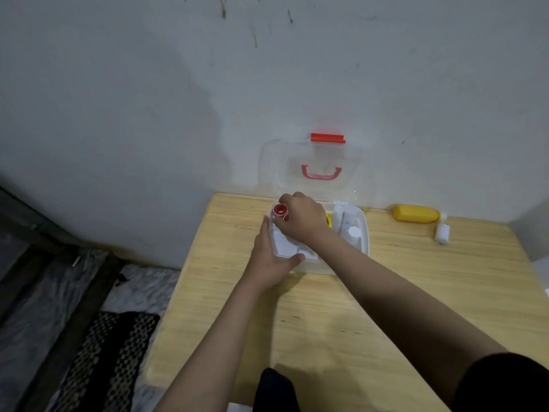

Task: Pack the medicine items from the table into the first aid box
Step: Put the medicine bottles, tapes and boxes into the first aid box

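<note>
The white first aid box (366, 233) stands open at the back of the wooden table, its clear lid (315, 165) with a red handle leaning on the wall. My right hand (303, 219) is over the box's far left corner, fingers curled on a red and white tape roll (280, 210). My left hand (269, 258) rests against the box's near left corner, fingers straight along the side and thumb on the front rim. White packets (285, 243) and a white bottle (353, 233) lie inside.
A yellow bottle (416, 214) lies on its side at the back right of the table, with a small white bottle (442, 232) beside it. The table's left edge drops to the floor with a patterned mat (113, 358).
</note>
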Motion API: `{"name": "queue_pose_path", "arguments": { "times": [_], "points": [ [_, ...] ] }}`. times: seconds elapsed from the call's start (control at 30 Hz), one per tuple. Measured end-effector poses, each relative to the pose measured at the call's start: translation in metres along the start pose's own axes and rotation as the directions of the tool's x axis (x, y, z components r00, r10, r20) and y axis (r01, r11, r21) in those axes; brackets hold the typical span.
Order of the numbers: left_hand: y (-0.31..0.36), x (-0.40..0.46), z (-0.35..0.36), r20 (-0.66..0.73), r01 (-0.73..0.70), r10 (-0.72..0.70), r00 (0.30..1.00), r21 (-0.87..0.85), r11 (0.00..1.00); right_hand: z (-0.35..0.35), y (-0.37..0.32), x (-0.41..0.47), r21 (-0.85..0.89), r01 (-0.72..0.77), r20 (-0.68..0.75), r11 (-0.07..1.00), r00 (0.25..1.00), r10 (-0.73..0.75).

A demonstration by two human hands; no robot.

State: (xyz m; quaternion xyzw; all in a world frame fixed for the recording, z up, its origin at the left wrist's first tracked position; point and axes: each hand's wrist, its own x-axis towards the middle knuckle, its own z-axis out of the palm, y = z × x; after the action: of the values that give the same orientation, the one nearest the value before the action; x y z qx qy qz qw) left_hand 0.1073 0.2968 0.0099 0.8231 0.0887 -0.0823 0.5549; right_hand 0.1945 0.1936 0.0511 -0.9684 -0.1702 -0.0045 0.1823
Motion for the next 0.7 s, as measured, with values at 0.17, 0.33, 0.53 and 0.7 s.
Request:
{"name": "queue_pose_path", "arguments": {
  "times": [0.17, 0.33, 0.53, 0.7],
  "points": [
    [-0.002, 0.000, 0.001, -0.008, -0.015, 0.015, 1.000, 0.008, 1.000, -0.023, 0.022, -0.024, 0.211, 0.010, -0.183, 0.978, 0.983, 0.030],
    [-0.001, -0.001, 0.002, -0.015, -0.017, 0.017, 1.000, -0.008, 1.000, -0.051, 0.097, -0.066, 0.275, 0.003, -0.587, 0.962, 0.792, 0.165],
    [0.001, 0.001, 0.005, -0.036, 0.015, -0.014, 0.999, 0.017, 1.000, -0.048, 0.233, -0.091, 0.326, -0.626, -0.371, 0.708, 0.604, 0.705],
    [0.000, 0.000, 0.006, -0.058, 0.041, -0.039, 0.998, 0.038, 0.998, -0.040, 0.276, -0.099, 0.249, -0.802, -0.210, 0.543, 0.503, 0.839]
  ]
}}
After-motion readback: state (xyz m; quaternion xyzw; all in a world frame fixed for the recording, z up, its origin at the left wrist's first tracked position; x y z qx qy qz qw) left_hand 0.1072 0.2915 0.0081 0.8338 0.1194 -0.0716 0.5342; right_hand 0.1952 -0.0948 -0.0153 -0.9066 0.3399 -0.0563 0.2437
